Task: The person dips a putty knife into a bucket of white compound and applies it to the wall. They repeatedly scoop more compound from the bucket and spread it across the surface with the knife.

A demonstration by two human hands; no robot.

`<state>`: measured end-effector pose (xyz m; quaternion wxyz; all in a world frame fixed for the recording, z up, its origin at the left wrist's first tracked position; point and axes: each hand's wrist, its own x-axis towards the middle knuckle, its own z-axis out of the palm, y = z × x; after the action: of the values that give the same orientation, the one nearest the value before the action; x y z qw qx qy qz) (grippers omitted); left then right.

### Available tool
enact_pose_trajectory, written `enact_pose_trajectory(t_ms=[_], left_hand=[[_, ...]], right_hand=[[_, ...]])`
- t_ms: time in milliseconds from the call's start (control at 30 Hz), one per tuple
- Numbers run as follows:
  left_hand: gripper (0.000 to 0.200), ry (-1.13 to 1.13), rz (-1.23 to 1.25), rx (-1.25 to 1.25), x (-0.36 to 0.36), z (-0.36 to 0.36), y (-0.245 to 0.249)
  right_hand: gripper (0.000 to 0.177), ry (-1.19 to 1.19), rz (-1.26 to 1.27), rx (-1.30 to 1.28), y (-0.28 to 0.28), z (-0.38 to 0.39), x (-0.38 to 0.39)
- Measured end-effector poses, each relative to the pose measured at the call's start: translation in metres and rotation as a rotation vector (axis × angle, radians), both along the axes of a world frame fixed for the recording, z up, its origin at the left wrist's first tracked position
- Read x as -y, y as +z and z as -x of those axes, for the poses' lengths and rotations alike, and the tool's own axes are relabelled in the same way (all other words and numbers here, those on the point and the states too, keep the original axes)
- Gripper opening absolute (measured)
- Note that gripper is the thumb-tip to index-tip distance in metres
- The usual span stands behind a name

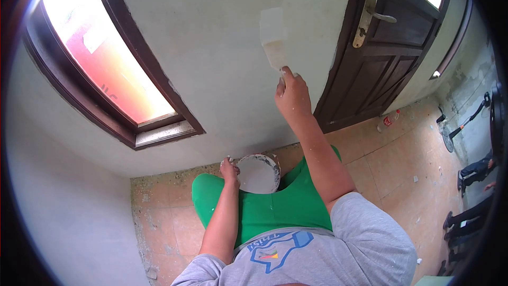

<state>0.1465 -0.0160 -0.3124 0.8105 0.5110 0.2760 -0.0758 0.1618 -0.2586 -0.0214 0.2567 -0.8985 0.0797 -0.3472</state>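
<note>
My right hand [292,92] is raised to the pale wall, its fingers wrapped around the handle of a putty knife [275,55]. The knife's broad blade lies against the wall, and a fresh white patch of putty [271,24] shows just above it. Down by my left knee, my left hand [229,171] is closed at the left side of a bucket [277,172]. White smears show at its fingers; what it grips is too small to make out. Whitish putty [256,175] fills much of the bucket, whose rim is crusted with dark and white residue.
A dark-framed window [135,74] is on the left, and a brown wooden door [383,47] with a metal handle on the right. A plastic bottle [390,119] stands on the tiled floor [397,164] near the door. Dark items, partly cut off, line the right wall.
</note>
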Motion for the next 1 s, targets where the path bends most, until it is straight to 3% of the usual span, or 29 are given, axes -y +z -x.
enact_pose_trajectory(t_ms=[133, 433, 833, 1000], left_hand=[[0.021, -0.008, -0.002, -0.002, 0.002, 0.000, -0.002], [0.021, 0.001, -0.020, 0.006, 0.001, -0.001, -0.005], [0.021, 0.008, -0.021, -0.009, 0.004, 0.000, 0.000], [0.021, -0.011, -0.024, -0.005, 0.004, 0.000, -0.001]], right_hand=[[0.029, 0.016, -0.055, 0.064, -0.004, 0.014, -0.003], [0.029, 0.110, -0.011, 0.364, 0.047, -0.009, -0.006], [0.031, 0.050, 0.000, 0.076, -0.015, -0.005, -0.008], [0.028, 0.063, -0.055, 0.144, -0.025, 0.008, -0.010]])
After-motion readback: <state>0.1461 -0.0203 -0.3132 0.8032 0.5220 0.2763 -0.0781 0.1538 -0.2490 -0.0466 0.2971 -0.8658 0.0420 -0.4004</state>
